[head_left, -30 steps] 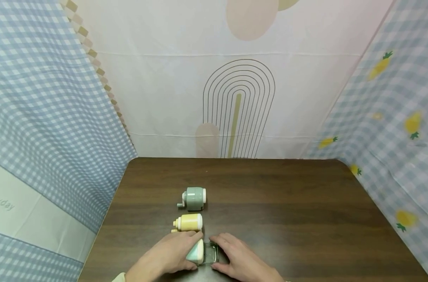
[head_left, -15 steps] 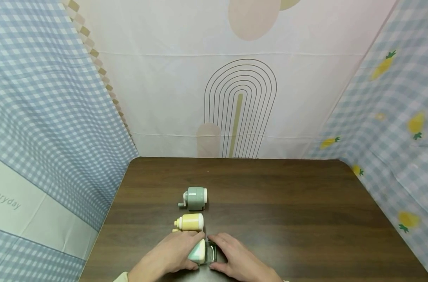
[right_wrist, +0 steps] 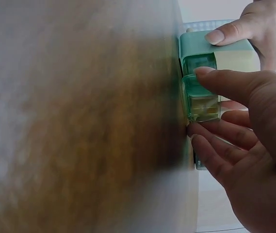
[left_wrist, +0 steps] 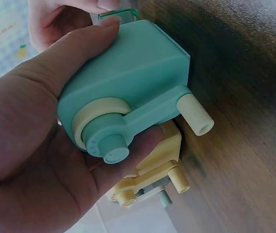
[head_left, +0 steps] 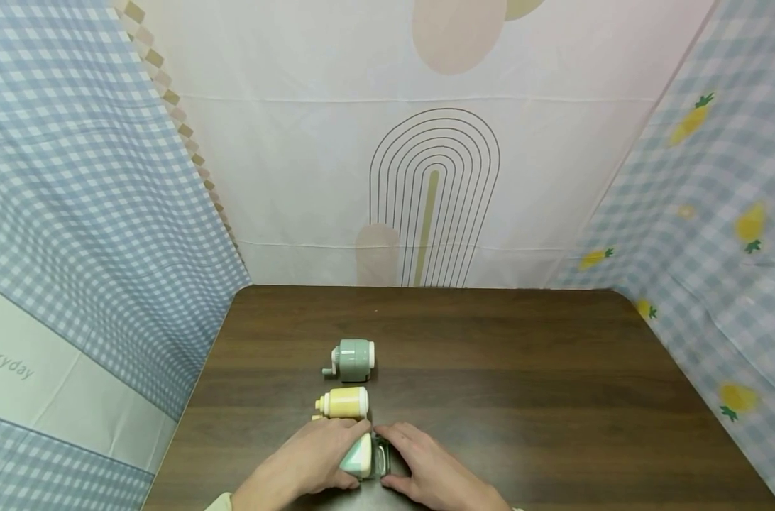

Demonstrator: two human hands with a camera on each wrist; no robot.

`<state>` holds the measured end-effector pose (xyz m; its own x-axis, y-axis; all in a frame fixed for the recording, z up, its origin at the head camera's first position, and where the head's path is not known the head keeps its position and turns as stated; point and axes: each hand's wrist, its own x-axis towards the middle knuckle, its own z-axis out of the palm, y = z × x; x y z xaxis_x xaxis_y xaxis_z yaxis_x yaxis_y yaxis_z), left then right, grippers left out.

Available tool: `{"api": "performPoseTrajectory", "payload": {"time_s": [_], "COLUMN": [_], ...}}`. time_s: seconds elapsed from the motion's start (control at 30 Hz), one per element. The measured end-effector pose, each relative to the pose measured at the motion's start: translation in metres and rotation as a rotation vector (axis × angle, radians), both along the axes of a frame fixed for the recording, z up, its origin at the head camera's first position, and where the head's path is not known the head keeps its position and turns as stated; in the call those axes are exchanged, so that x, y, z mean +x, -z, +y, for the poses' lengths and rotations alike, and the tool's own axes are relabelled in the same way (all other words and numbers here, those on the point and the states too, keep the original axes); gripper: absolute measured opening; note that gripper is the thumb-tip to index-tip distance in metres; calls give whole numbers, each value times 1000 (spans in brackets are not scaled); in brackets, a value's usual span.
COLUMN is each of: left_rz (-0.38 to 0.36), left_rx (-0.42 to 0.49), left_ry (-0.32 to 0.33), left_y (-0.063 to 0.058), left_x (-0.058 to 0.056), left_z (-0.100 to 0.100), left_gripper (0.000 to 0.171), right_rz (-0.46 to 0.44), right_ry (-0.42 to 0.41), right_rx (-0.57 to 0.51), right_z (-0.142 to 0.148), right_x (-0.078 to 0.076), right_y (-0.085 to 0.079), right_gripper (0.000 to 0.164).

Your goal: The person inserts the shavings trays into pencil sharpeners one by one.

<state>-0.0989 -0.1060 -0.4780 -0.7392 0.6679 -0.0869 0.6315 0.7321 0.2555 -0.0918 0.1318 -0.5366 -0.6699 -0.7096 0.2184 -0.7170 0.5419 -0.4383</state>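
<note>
L hand (head_left: 317,454) grasps the teal sharpener (left_wrist: 133,68), thumb on one side & fingers round the other; R hand (head_left: 429,461) pinches the clear drawer (right_wrist: 204,106) btwn thumb & fingertips. Sharpener sits on the table (head_left: 521,397), approx. halfway btwn L edge and mid-table, well back from the far edge; near edge is out of view.

Progress, as far as I can judge: drawer & body are lined up end to end, w/ drawer partly in the body and part sticking out on the R side. So that step looks well along but not finished; the rest of the drawer's travel is prob. what's left. Crank (left_wrist: 154,111) is on the sharpener's other end, untouched.

Yellow sharpener (head_left: 345,402) is just beyond the teal one, grey-green sharpener (head_left: 355,360) next toward the far edge; neither is held. Can't tell if their drawers are fully in, so can't say whether they're done.
</note>
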Motion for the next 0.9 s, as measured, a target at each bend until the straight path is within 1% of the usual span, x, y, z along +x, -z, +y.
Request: {"api": "performPoseTrajectory", "payload": {"time_s": [0.27, 0.5, 0.63, 0.9], "left_rz": [7, -8, -7, -21], "left_rx": [6, 10, 16, 7], "left_ry": [-3, -9, -8, -11], "left_y": [0, 2, 3, 3], "left_x": [0, 1, 0, -1], "left_z": [2, 0, 0, 0], "left_gripper": [60, 68, 68, 68], "right_rz": [-5, -45, -53, -61], "right_ry": [4, 8, 11, 8], "right_rx": [3, 7, 1, -3], "right_z": [-3, -7, -9, -11], "right_x": [0, 1, 1, 1], "right_y": [-1, -2, -1, -2], "right_gripper": [71, 79, 83, 84]}}
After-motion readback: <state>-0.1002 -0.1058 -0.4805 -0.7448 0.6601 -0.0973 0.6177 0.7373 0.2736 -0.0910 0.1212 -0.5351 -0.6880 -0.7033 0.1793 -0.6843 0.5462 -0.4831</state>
